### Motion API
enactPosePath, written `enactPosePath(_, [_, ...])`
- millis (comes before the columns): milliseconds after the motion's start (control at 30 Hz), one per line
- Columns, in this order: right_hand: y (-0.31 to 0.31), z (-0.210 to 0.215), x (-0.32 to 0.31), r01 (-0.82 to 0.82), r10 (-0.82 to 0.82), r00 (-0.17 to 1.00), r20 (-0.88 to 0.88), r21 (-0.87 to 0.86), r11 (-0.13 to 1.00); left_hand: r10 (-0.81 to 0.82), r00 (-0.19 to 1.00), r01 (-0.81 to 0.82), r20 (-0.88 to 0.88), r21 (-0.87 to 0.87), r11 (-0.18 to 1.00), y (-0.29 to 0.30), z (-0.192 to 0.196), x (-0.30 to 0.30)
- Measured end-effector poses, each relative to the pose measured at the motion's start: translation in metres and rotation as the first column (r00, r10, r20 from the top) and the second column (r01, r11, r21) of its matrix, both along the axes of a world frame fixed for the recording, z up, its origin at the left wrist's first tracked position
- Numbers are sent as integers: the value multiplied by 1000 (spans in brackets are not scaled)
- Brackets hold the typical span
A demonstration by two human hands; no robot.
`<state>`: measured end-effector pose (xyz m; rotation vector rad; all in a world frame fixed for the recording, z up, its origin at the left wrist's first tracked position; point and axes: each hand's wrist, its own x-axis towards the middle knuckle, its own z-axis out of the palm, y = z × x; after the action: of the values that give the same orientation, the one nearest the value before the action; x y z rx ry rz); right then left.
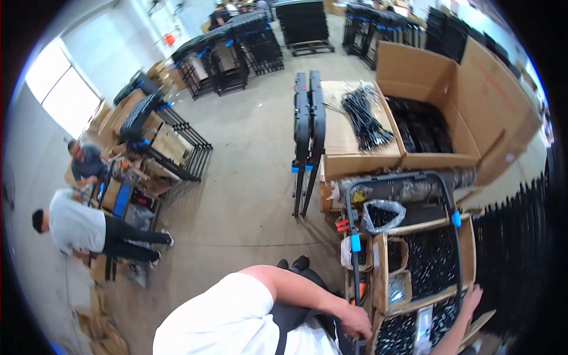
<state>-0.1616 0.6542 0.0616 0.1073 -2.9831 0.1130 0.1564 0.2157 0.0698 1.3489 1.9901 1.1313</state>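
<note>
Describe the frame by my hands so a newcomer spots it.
Find the big open cardboard box on the right. Below it in view, a black U-shaped tubular frame with blue clips stretches over the parts bins. Unlike the two upright frames left of the box, this one has your left hand and right hand at its sides.

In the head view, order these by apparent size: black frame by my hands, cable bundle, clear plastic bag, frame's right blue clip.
Largest first:
Black frame
Cable bundle
Clear plastic bag
Right blue clip
</note>
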Motion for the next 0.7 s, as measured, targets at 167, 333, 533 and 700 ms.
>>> enactPosePath(167, [-19, 7, -3, -16, 40, 991, 130, -185, 983, 30, 990, -30, 136, -2, 1000, 8, -15, 5])
enactPosePath(333, [0, 31, 9, 20, 29, 965, 262, -181, 983, -90, 956, 143, 279, -177, 974, 26, -17, -5])
enactPosePath(533, [-49, 62, 28, -81, 73, 979, 192, 34, 996, 231, 936, -150, 265, -294, 944, 45, -71, 5])
enactPosePath(700, [-23, 40, 11, 40, -48, 973, 224, 40, 998, -9, 974, 29, 224, -86, 996, 34, -44, -10])
